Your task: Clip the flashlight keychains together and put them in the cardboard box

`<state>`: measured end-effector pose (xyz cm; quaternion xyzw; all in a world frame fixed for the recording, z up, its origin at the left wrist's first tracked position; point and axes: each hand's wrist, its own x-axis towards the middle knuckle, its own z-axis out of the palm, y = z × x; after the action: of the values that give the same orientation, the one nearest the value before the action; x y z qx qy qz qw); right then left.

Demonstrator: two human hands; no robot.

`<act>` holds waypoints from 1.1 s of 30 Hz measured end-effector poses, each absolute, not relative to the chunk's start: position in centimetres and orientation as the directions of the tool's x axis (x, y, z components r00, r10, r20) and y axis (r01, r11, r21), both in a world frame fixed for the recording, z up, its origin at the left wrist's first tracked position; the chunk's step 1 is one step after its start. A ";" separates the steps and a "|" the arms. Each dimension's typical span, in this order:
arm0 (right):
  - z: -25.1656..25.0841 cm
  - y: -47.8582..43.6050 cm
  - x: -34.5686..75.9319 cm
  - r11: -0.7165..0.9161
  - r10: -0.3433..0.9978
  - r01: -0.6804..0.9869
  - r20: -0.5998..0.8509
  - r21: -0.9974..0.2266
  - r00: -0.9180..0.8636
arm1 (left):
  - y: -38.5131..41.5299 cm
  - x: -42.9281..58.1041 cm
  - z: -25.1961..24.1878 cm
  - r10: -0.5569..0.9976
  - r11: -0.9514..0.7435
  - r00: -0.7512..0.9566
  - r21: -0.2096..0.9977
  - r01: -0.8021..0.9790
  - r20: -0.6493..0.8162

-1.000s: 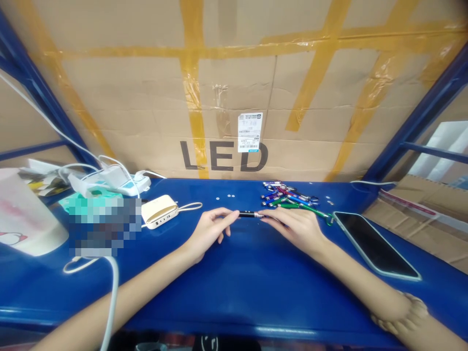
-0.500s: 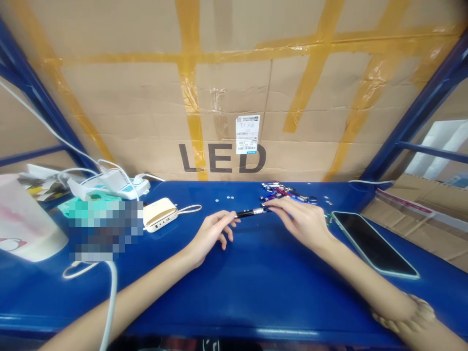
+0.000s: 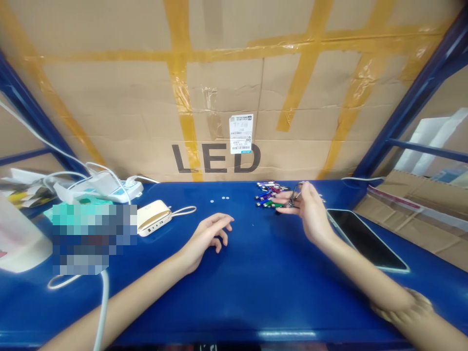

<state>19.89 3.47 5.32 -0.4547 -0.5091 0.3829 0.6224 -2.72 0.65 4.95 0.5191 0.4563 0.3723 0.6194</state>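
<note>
My left hand (image 3: 212,231) rests over the blue tabletop, fingers loosely curled and apart, with nothing in it. At the right, my right hand (image 3: 309,209) is closed on a metal keychain clip (image 3: 295,192), which shows between thumb and fingers. Whether the black pen-shaped stick still hangs from that clip is hard to tell, since the fingers and blur cover it. Just left of this hand and partly behind it lies a pile of small pen-shaped keychain sticks (image 3: 265,196) in blue, green, purple and silver, with metal ends.
A phone (image 3: 369,239) lies right of my right hand. To the left are a cream power bank (image 3: 155,218) with a strap, a power strip (image 3: 124,190) with white cables and a pale container (image 3: 20,239). Small white discs (image 3: 225,198) dot the table. A taped cardboard box (image 3: 219,97) stands behind.
The black pen-shaped stick has left my left hand's fingertips. My right hand has moved right, to the pile's right side, and turned upward. My left hand stays nearly in place.
</note>
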 end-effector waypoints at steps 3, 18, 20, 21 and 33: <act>5.3 3.8 20.4 0.175 0.975 -0.081 0.162 -0.981 0.150 | 0.9 -2.9 4.5 0.927 0.209 0.325 0.977 -0.029 -0.189; 4.3 5.9 22.6 0.060 0.983 0.214 0.095 -0.975 0.158 | 0.6 -2.7 5.0 0.922 0.193 0.350 0.980 -0.040 -0.167; 4.3 6.1 23.0 0.102 0.980 0.278 0.145 -0.955 0.137 | 0.7 -2.7 5.0 0.928 0.172 0.340 0.985 -0.023 -0.154; 4.3 6.1 23.1 0.114 0.980 0.284 0.155 -0.952 0.128 | 0.7 -2.7 5.0 0.931 0.160 0.334 0.987 -0.011 -0.147; 5.6 1.6 17.9 0.138 0.874 -0.226 0.226 -0.964 -0.430 | -0.3 -1.0 3.5 0.914 -0.034 0.402 0.979 0.199 -0.050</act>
<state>17.90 1.60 5.61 -0.2709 -0.5978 0.5982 0.4598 -1.02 -0.35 3.53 0.6388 0.4357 0.3303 0.5413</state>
